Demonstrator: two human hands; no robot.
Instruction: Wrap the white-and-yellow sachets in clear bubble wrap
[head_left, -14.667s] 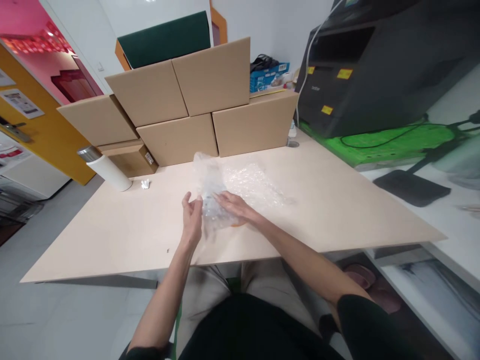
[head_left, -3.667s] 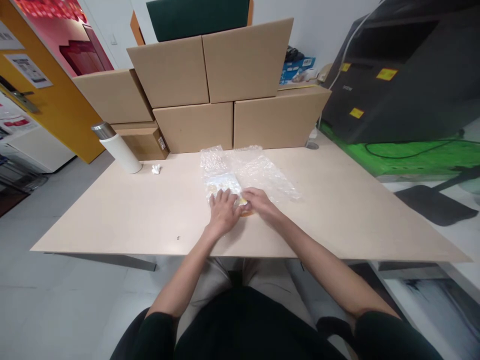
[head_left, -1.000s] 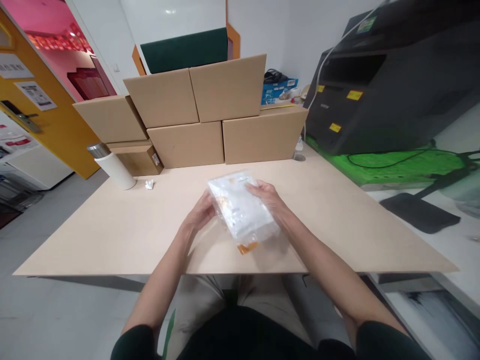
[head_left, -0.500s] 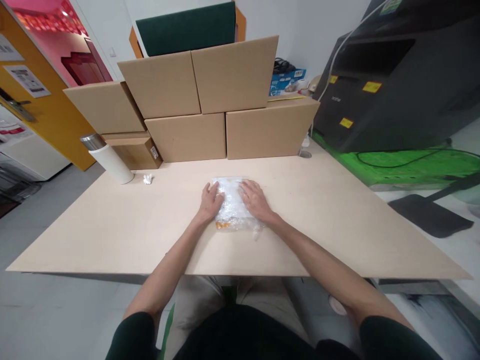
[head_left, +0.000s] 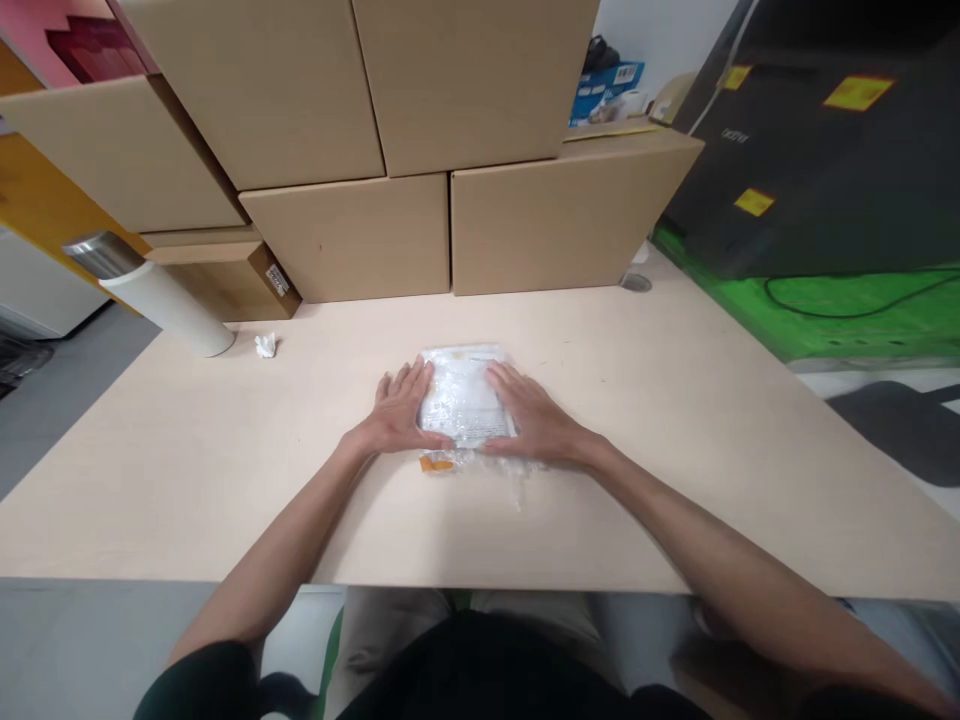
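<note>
A flat white packet in clear bubble wrap [head_left: 461, 395] lies on the pale wooden table [head_left: 225, 480], in front of me. Its near edge has loose clear plastic and an orange patch [head_left: 436, 464]. My left hand [head_left: 401, 410] rests along the packet's left side, fingers spread and the thumb across its near left corner. On the right side lies my right hand [head_left: 534, 412], fingers pointing forward over the edge and thumb on the near right part. Both hands touch the packet from above and at its sides; neither is closed round it.
Stacked cardboard boxes [head_left: 345, 240] line the table's back edge. A white bottle with a metal cap [head_left: 169, 300] stands at the left, near a crumpled white tissue [head_left: 265, 345]. To the right, a large dark machine [head_left: 810, 190] sits on a green surface [head_left: 862, 310].
The view has tilted down and come closer. My hands have shifted nearer along the packet's sides, and both thumbs now lie at its near edge, with the fingers spread wider.
</note>
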